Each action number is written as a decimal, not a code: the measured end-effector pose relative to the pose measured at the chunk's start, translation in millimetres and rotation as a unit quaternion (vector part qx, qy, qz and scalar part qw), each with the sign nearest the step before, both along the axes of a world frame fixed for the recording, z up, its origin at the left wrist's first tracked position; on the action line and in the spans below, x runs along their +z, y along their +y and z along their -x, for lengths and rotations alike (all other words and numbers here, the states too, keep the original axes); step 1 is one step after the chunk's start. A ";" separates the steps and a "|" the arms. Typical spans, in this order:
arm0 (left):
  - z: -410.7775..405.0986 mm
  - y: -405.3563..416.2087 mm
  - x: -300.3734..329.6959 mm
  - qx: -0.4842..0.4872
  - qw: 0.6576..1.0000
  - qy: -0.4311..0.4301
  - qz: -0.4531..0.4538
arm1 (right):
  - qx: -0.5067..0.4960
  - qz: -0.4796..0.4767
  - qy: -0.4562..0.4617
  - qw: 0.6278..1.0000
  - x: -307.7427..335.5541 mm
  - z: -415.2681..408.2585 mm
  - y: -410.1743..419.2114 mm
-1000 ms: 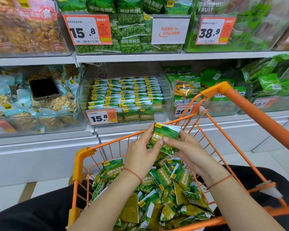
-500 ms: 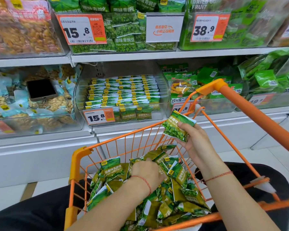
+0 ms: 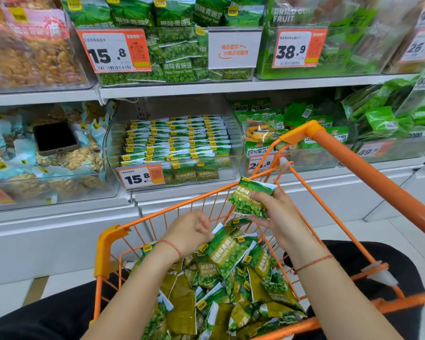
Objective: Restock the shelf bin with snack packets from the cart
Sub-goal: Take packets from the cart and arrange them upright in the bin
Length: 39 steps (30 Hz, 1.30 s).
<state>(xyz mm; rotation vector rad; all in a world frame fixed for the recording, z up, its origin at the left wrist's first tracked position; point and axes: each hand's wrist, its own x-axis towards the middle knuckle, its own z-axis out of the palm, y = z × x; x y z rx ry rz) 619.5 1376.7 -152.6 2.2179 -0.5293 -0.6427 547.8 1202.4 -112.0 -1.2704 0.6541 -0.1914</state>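
An orange wire cart (image 3: 108, 244) in front of me holds a heap of green garlic-pea snack packets (image 3: 236, 298). My left hand (image 3: 189, 231) pinches one packet (image 3: 225, 251) by its top edge and lifts it off the heap. My right hand (image 3: 277, 212) grips another green packet (image 3: 249, 197) above the cart's far side. Straight ahead on the lower shelf stands the clear shelf bin (image 3: 236, 133), with neat rows of the same packets (image 3: 177, 141) and a 15.8 price tag (image 3: 140, 176).
The cart's orange handle (image 3: 368, 175) slants across the right. A dark phone (image 3: 55, 138) lies on nut packets in the bin to the left. Bins of other green snacks stand to the right and on the shelf above. White floor shows beside my dark-clothed legs.
My left hand has come up from the heap with a packet pinched in its fingers. My right hand has kept its packet, roughly in place above the cart.
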 end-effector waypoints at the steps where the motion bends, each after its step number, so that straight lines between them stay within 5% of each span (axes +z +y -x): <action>1: -1.1 4.1 5.0 -0.013 1.000 0.006 0.026 | 0.010 0.006 0.020 1.000 -1.4 -0.3 -0.1; 8: -8.4 2.0 53.8 0.016 0.960 -0.013 0.280 | 0.128 -0.020 0.077 0.989 -8.3 -1.9 7.6; 17: -15.2 -16.3 49.3 0.016 0.974 -0.120 0.192 | 0.251 -0.067 0.044 0.965 -5.6 -0.1 10.3; 21: -12.5 -19.5 44.0 0.029 0.978 -0.129 0.164 | 0.224 -0.035 0.062 0.972 -10.1 0.4 11.8; 27: -8.7 -10.1 37.7 0.039 0.992 -0.059 0.103 | 0.209 0.007 0.053 0.976 -16.0 -0.5 6.1; 31: 5.9 -8.9 43.9 0.038 0.977 0.125 0.169 | 0.204 0.102 0.015 0.974 -12.1 -0.5 12.1; 35: 12.1 -12.1 38.2 0.042 0.975 0.108 0.189 | 0.206 0.209 -0.031 0.956 -13.7 2.0 16.2; 39: 7.8 -12.2 37.3 0.026 0.973 0.119 0.198 | 0.218 0.201 -0.078 0.952 -10.6 -0.6 17.0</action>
